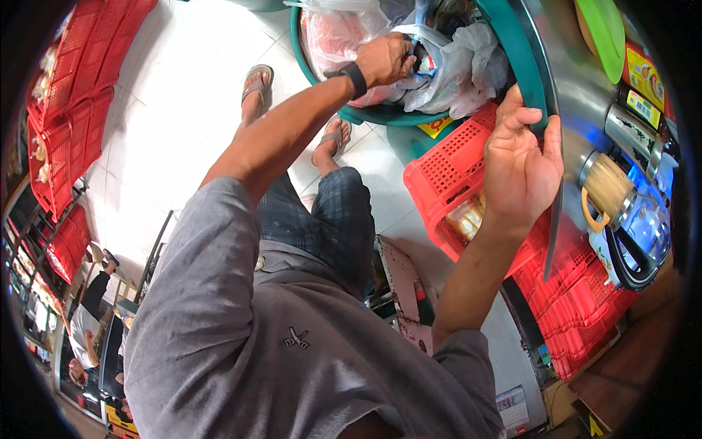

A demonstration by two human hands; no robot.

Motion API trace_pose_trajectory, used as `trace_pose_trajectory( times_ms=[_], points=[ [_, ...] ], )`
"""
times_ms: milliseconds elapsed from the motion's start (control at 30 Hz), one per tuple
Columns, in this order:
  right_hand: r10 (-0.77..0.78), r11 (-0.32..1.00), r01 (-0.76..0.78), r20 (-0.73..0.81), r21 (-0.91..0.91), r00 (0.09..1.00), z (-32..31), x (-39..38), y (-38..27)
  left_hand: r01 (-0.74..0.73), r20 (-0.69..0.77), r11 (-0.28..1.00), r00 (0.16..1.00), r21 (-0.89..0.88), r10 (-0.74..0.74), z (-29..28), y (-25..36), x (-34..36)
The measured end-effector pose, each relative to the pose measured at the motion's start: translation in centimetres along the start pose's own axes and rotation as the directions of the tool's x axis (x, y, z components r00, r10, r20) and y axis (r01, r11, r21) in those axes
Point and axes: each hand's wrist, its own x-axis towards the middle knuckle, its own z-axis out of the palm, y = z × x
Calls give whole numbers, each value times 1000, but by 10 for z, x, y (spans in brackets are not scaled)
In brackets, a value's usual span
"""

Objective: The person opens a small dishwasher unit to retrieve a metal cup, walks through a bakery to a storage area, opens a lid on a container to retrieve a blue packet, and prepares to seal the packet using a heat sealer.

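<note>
My left hand (385, 60), with a black band at the wrist, reaches into a round green bin (298, 45). Its fingers are curled against a whitish plastic bag (468, 69) among other bagged waste; whatever lies inside the fingers is hidden. A small blue, white and red item (427, 64) shows in the bag's opening beside them. On the right, my right hand (523, 164) grips the lower edge of a green lid (521, 55) between thumb and fingers, palm turned up. The lid stands tilted at the bin's right side.
Red plastic crates (447, 164) stand below my right hand, one holding packaged food. A steel counter (578, 80) at right carries a glass jug (647, 227) and a green container (603, 33). More red crates (80, 80) are stacked at left; a person (86, 333) is beyond them.
</note>
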Motion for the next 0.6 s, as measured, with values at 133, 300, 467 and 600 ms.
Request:
trace_pose_trajectory(
  times_ms=[133, 300, 467, 600],
  points=[
    [24, 1000, -24, 22, -9, 999, 4, 1, 3, -80, -76, 994, 994, -75, 74, 0, 5, -16],
    [22, 998, -23, -20, -66, 1000, 6, 0, 4, -326, 87, 940, 938, -100, 335, -14, 0, -7],
    [0, 998, -2, -24, -62, 1000, 1, 0, 0, 128, 208, 975, 974, -182, -89, -19, -3, 19],
    [-1, 997, 0, -14, -80, 1000, -3, 0, -2, 243, 180, 962, 959, -127, -218, -12, -12, 36]
  ],
)
